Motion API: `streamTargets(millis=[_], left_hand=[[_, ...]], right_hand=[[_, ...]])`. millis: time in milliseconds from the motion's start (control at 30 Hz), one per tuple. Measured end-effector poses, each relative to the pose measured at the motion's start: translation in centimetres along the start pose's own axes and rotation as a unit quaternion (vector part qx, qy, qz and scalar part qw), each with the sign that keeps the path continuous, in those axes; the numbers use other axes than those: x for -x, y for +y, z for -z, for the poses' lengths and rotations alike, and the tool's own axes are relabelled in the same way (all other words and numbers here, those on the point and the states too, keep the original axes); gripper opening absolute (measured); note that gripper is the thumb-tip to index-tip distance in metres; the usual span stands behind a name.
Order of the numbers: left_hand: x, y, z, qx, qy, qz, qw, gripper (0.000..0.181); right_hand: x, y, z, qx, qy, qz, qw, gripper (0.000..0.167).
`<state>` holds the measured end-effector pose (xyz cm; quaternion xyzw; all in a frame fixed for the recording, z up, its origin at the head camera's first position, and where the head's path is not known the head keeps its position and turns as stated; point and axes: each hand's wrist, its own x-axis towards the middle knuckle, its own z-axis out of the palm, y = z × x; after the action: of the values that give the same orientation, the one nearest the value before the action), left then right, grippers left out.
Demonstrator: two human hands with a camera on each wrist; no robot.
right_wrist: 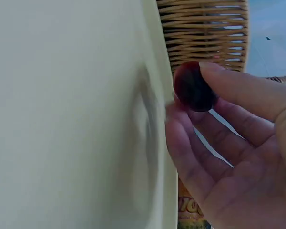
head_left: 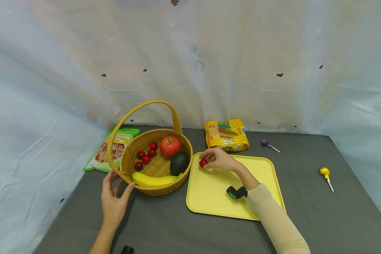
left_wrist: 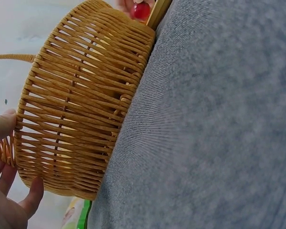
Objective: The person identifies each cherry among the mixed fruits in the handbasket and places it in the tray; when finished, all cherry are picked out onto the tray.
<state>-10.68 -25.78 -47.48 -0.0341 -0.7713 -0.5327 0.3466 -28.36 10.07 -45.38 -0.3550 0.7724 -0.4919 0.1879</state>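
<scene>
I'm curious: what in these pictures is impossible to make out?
Head view: part of the held cherry, covered by the right grip.
Head view: the right side of the green-trimmed bag, behind the wicker basket.
Head view: fine print on the yellow packet, too small to read.
Left wrist view: the apple, hidden by the basket's wall.
Right wrist view: much of the yellow tray, cut off by picture edges.

My left forearm (head_left: 102,238), bare, rises from the bottom edge of the head view. My left hand (head_left: 113,204) reaches away from me, thumb spread apart from bent fingers, gripping. My right arm (head_left: 284,233), in a pale sleeve (head_left: 270,211), angles forward and leftward. My right hand (head_left: 221,159) pinches between thumb and fingertips, remaining fingers loosely curved.
</scene>
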Motion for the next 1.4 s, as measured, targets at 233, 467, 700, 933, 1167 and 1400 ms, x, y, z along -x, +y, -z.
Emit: streamTargets(millis=[233,467,700,933,1167,1400], left_hand=[[0.0,-0.2,0.0,-0.001,0.001,-0.002,1.0000,0.076],[0.0,-0.2,0.1,-0.002,0.001,0.002,1.0000,0.077],[0.0,-0.3,0.1,-0.006,0.002,-0.001,1.0000,0.076],[0.0,-0.3,0.1,-0.002,0.002,0.002,1.0000,0.076],[0.0,-0.3,0.1,-0.004,0.004,0.000,1.0000,0.077],[0.0,-0.1,0.1,0.001,0.005,-0.004,1.0000,0.077]], right_hand=[[-1.1,0.3,-1.1,0.038,-0.007,-0.004,0.9993,0.028],[-1.6,-0.2,-1.8,0.059,0.002,-0.014,0.9981,0.027],[-1.9,-0.3,-2.1,0.052,0.003,-0.020,0.9984,0.028],[-1.6,-0.3,-2.0,0.051,0.001,-0.025,0.9984,0.033],[-1.3,-0.3,-1.6,0.047,0.001,-0.021,0.9987,0.034],[-1.2,-0.1,-1.5,0.038,0.002,-0.015,0.9992,0.025]])
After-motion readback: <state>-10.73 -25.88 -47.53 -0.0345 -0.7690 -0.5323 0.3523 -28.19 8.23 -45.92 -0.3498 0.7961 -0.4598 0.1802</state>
